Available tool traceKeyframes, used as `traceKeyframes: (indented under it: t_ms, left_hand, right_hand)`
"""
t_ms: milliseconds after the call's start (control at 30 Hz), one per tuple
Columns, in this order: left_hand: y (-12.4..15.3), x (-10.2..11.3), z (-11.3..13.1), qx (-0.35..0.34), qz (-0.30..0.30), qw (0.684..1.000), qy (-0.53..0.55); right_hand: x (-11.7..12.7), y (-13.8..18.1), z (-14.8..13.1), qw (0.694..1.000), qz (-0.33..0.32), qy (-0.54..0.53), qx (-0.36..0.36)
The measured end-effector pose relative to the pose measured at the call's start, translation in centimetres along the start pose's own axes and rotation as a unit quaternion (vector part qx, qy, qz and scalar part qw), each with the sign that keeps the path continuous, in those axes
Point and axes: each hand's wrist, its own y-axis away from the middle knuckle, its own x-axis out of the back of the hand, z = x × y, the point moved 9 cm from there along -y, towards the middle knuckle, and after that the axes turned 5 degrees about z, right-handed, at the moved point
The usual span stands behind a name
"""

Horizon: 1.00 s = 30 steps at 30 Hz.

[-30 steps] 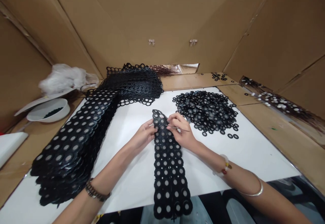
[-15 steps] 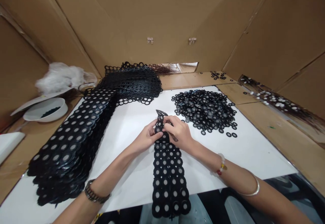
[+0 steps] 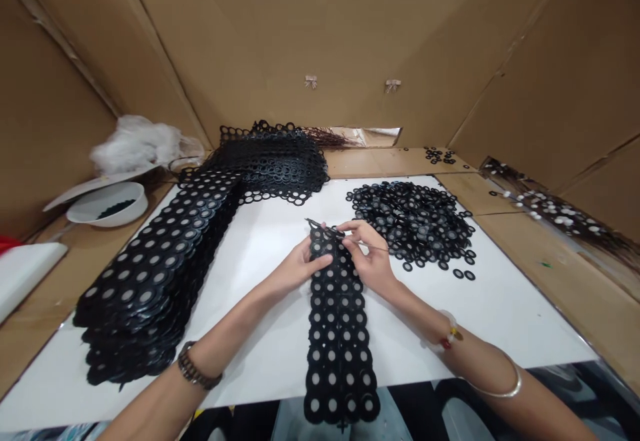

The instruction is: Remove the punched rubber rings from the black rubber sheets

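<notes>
A black strip made of linked rings with pale grey centres (image 3: 341,341) runs down the middle of the white board and hangs over its front edge. My left hand (image 3: 301,266) grips its upper left edge, thumb on top and fingers behind. At the upper right corner my right hand (image 3: 374,260) is closed in a pinch on the strip's edge. A thin dark piece shows by its fingers; I cannot make out what it is. The strip's top end has a pointed open-ring edge, partly covered by the fingers.
Loose black rings (image 3: 415,224) lie heaped to the right. A tall stack of finished-looking strips (image 3: 160,248) stands left, with open-ring mesh sheets (image 3: 275,154) behind. A white bowl (image 3: 135,211) and clear plastic (image 3: 140,144) are far left. Cardboard walls (image 3: 280,28) enclose the board.
My right hand has moved slightly right and opened out from its curled pose over the strip, so the strip's upper right part now shows. The view has shifted a little.
</notes>
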Motion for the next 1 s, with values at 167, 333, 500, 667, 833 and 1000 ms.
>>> traceKeyframes:
  t_ms: [167,333,500,667,833,1000]
  left_hand:
    - [-0.1,0.9,-0.2,0.008,0.026,1.0,0.011]
    - [-0.2,0.5,-0.2,-0.006,0.018,1.0,-0.007]
    - [0.5,-0.7,0.9,-0.06,-0.005,0.995,-0.079]
    - [0.5,-0.8,0.7,-0.047,-0.005,0.997,-0.062]
    - [0.1,-0.7,0.0,-0.025,-0.028,0.999,-0.028]
    - [-0.4,0.0,-0.7,-0.014,-0.012,1.0,-0.004]
  right_hand:
    - [-1.4,0.8,-1.0,0.995,-0.066,0.047,0.064]
    - [-2.0,1.2,-1.3,0.984,-0.088,0.111,0.105]
    - [-3.0,1.6,-1.4,0.962,-0.109,0.214,0.13]
    - [-2.4,1.1,-0.8,0.988,-0.091,0.099,0.077]
    - [0.3,0.2,0.1,1.0,0.013,-0.003,-0.021]
    - [-1.7,1.1,-2.1,0.992,-0.077,0.041,0.09]
